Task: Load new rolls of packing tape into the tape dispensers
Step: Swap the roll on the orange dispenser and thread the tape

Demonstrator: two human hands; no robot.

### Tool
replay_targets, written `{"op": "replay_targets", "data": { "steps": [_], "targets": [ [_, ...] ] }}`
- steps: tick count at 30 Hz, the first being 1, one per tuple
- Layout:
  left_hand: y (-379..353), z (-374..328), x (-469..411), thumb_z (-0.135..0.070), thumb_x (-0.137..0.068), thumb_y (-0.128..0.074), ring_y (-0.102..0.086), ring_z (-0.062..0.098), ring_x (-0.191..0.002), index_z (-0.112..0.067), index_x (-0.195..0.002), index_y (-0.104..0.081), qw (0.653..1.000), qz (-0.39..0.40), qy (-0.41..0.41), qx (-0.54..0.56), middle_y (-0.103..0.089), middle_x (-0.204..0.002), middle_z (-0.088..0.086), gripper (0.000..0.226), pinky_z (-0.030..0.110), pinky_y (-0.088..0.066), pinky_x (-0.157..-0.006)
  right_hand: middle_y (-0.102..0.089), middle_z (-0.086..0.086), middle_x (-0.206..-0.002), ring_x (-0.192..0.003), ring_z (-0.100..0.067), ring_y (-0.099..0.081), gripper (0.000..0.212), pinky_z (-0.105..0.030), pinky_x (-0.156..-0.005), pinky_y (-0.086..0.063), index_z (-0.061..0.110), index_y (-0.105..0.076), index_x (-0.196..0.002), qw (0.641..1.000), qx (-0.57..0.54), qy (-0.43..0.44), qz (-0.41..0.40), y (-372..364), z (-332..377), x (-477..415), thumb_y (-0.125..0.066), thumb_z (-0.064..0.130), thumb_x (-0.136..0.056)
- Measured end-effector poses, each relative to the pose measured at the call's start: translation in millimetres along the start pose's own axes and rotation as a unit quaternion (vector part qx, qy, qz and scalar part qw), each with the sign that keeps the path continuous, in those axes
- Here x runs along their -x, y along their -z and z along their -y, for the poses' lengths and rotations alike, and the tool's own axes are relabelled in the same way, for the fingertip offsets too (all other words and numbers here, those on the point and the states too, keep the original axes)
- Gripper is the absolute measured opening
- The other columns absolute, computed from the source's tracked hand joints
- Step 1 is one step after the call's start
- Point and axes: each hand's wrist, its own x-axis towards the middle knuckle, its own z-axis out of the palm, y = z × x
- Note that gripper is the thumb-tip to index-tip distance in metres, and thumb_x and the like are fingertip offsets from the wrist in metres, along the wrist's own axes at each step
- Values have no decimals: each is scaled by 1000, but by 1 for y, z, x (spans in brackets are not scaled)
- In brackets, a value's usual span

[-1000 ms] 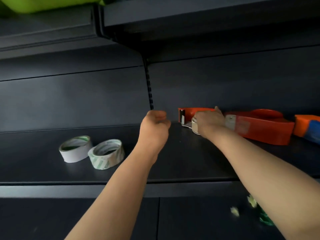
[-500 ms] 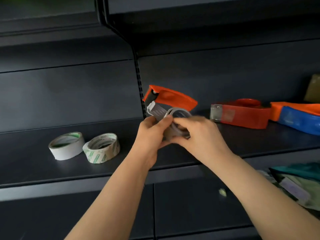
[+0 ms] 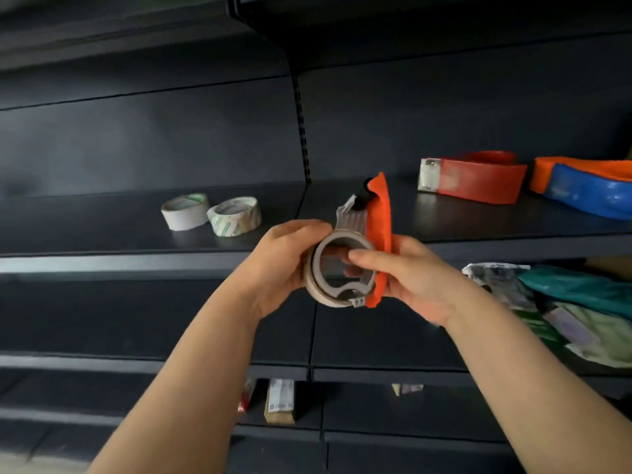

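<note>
Both hands hold an orange tape dispenser point(image 3: 381, 220) in the air, just in front of the front edge of a dark shelf point(image 3: 102, 230). The dispenser stands on end with its grey toothed end uppermost. A thin cardboard ring point(image 3: 319, 268) sits in it, with the open centre facing the camera. The left hand point(image 3: 284, 265) is curled round the ring's left side, fingertips pressed on its upper rim. The right hand point(image 3: 413, 282) grips the orange body from the right, fingers wrapped behind it, while its thumb reaches across into the ring's hollow.

On the shelf, well to the left, two tape rolls lie flat and touch each other: a plain white one point(image 3: 184, 212) and one with green print point(image 3: 236, 215). Toward the shelf's right end lies a red dispenser point(image 3: 478, 181), and just beside it, at the right edge of view, a blue and orange dispenser point(image 3: 588, 189). Crumpled packets point(image 3: 581, 302) lie on the shelf below, at the right
</note>
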Motion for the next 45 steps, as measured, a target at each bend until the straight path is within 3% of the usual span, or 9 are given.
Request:
{"op": "replay_targets", "data": {
  "steps": [4, 10, 13, 17, 25, 33, 36, 39, 45],
  "targets": [
    [7, 14, 36, -48, -89, -60, -73, 16, -93, -14, -118, -63, 995, -67, 40, -68, -75, -104, 4, 45, 39, -60, -81, -74, -6, -105, -102, -22, -69, 34, -41, -84, -58, 14, -67, -112, 997, -73, 13, -34, -21, -20, 10, -71, 25, -79],
    [30, 34, 79, -36, -96, -55, -73, 11, -92, -25, -114, -67, 991, -106, 38, -71, -77, -99, -3, 24, 38, -57, -86, -71, 0, -115, -98, -14, -71, 51, -40, -87, -54, 23, -55, -126, 999, 3, -1, -37, -47, -34, 19, -65, 47, -81],
    [52, 40, 84, -38, -96, -55, -73, 9, -87, -28, -110, -68, 986, -140, 51, -81, -77, -92, -8, 21, 36, -55, -86, -71, 3, -115, -93, -10, -72, 50, -34, -78, -48, 24, -49, -131, 998, 23, -37, -40, -55, -40, 20, -67, 37, -87],
    [73, 50, 93, -37, -92, -61, -69, 8, -100, -32, -115, -64, 990, -54, 55, -117, -75, -102, -11, 24, 32, -55, -89, -74, 4, -102, -94, -14, -73, 68, -31, -74, -47, 26, -46, -133, 996, -22, -50, -69, -88, -58, 17, -81, 26, -75],
    [121, 89, 119, -12, -68, -85, -68, 1, -95, -37, -115, -58, 975, -10, 41, -216, -72, -101, -16, 60, 24, -53, -85, -72, 6, -107, -101, -15, -69, 68, -39, -91, -52, 32, -49, -128, 992, 19, -73, -98, -142, -94, 24, -85, 27, -70],
    [157, 102, 126, -20, -69, -87, -69, 14, -93, -24, -128, -54, 982, -78, 61, -163, -65, -108, -8, 68, 33, -62, -76, -73, 4, -104, -101, -15, -69, 66, -38, -95, -46, 47, -47, -128, 991, -12, -48, -125, -192, -105, 16, -79, 20, -77],
    [167, 107, 128, -26, -68, -86, -69, 13, -88, -23, -129, -50, 974, -84, 55, -201, -62, -109, -10, 71, 30, -62, -72, -73, 0, -107, -98, -15, -70, 55, -32, -88, -49, 52, -52, -109, 988, -30, -33, -150, -214, -110, 14, -73, 9, -82],
    [176, 111, 132, -29, -69, -86, -68, 11, -86, -24, -131, -48, 962, -92, 43, -253, -61, -108, -12, 73, 31, -61, -74, -73, -3, -108, -98, -18, -70, 55, -35, -88, -53, 48, -55, -112, 984, -41, -32, -173, -228, -119, 11, -73, 6, -81],
    [181, 114, 144, -27, -74, -81, -59, -7, -86, -28, -131, -48, 953, -86, 1, -289, -60, -96, -21, 66, 4, -46, -63, -72, -1, -104, -96, -17, -70, 59, -33, -82, -55, 48, -53, -115, 976, -43, -19, -212, -248, -122, 10, -73, 3, -82]
  ]
}}
